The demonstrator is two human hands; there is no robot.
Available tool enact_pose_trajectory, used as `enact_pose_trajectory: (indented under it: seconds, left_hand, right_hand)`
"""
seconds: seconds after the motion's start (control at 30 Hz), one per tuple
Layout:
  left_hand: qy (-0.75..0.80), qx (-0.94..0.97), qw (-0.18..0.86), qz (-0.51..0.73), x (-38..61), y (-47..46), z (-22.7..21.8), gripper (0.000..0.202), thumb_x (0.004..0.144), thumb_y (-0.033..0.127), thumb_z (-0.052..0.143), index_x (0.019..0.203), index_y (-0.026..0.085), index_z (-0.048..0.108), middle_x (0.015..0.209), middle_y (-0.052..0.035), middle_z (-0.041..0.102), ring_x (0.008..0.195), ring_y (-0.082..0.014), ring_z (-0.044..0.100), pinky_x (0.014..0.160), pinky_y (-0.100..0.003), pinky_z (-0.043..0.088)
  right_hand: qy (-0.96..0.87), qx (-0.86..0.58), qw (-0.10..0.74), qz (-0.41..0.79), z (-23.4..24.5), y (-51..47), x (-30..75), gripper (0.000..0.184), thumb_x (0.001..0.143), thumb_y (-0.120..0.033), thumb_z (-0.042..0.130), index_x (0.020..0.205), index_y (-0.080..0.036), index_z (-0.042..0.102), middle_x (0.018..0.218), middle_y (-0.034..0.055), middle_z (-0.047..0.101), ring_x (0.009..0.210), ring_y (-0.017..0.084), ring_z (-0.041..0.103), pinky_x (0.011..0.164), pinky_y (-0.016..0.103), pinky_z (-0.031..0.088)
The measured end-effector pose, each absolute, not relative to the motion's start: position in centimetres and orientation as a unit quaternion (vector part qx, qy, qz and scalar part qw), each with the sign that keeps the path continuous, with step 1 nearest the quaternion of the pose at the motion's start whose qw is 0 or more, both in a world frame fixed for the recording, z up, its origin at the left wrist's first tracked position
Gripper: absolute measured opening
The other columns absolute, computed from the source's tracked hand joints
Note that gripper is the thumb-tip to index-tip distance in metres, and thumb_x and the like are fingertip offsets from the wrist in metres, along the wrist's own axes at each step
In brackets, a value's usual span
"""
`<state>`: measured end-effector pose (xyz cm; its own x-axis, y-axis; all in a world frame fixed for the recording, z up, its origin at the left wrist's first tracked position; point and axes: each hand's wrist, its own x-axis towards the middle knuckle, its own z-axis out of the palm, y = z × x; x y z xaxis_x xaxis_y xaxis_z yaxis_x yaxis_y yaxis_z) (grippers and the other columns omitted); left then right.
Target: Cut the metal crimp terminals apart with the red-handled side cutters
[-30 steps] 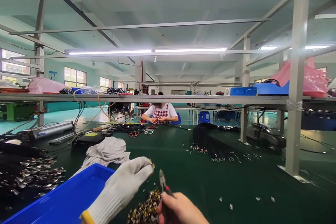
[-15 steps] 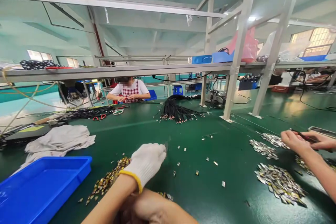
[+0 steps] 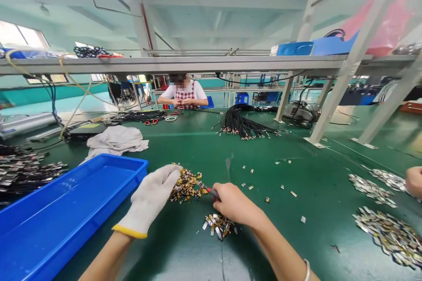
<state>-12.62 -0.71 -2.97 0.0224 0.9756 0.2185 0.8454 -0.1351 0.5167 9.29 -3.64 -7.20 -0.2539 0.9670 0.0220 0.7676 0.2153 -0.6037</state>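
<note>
My left hand [image 3: 153, 195], in a white knit glove with a yellow cuff, is at the left edge of a pile of small brass-and-silver metal connector pieces [image 3: 186, 184]. Its thumb and fingers are drawn together; whatever lies between them is hidden. Bare, my right hand [image 3: 235, 202] grips a slim dark-handled tool [image 3: 213, 193] with a red band. The tool's thin metal end points left into the right side of that pile. Just below my right hand lies a smaller heap of silvery metal pieces [image 3: 219, 226].
A blue tray [image 3: 108, 171] lies at left, beside a grey cloth [image 3: 115, 140]. Black cables [image 3: 244, 120] are bundled farther back. More metal pieces [image 3: 387, 232] lie at right near a co-worker's hand [image 3: 414, 182]. Another person [image 3: 184, 94] sits opposite, beyond the shelf post [image 3: 349, 61].
The view has turned left. My hands, crossed at the wrists before, are now apart; the gloved one has come to the brass pile, and the right one shows with the tool.
</note>
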Motion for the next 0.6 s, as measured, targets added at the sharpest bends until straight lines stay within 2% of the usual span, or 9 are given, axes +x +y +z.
enact_pose_trajectory:
  seconds: [0.17,0.33,0.5,0.6]
  left_hand:
    - [0.661,0.681,0.175,0.26,-13.1,-1.2,-5.8,0.039,0.086,0.048,0.041,0.107,0.03,0.07,0.121,0.0009,0.068,0.114,-0.0234,0.059,0.099,-0.034,0.04]
    - [0.661,0.659,0.21,0.291,-13.1,-1.9,-5.4,0.037,0.086,0.044,0.042,0.106,0.031,0.07,0.12,0.0014,0.068,0.115,-0.0225,0.058,0.099,-0.032,0.039]
    - [0.647,0.649,0.241,0.32,-13.1,-2.9,-4.8,0.036,0.087,0.045,0.041,0.102,0.032,0.071,0.112,0.001,0.071,0.106,-0.0223,0.061,0.091,-0.032,0.042]
    - [0.601,0.669,0.29,0.327,-12.7,-3.8,-4.5,0.03,0.086,0.042,0.044,0.097,0.033,0.071,0.098,0.0039,0.073,0.091,-0.0187,0.065,0.082,-0.028,0.044]
  right_hand:
    - [-0.765,-0.572,0.185,0.232,-8.4,-4.7,6.9,0.023,0.062,0.002,0.053,0.076,-0.015,0.058,0.078,0.0086,0.064,0.073,0.022,0.057,0.058,0.027,0.023]
    - [-0.735,-0.57,0.24,0.278,-9.2,-4.4,5.9,0.024,0.059,0.005,0.048,0.069,-0.017,0.052,0.071,0.0047,0.059,0.071,0.02,0.054,0.062,0.029,0.028]
    - [-0.642,-0.52,0.371,0.424,-6.9,-2.9,6.8,0.01,0.074,-0.017,0.05,0.083,-0.019,0.046,0.067,-0.0026,0.05,0.061,0.014,0.053,0.06,0.027,0.044]
    - [-0.585,-0.474,0.445,0.485,-4.8,-2.4,6.5,0.021,0.076,-0.03,0.056,0.089,-0.019,0.044,0.074,-0.0024,0.05,0.066,0.014,0.057,0.064,0.028,0.05]
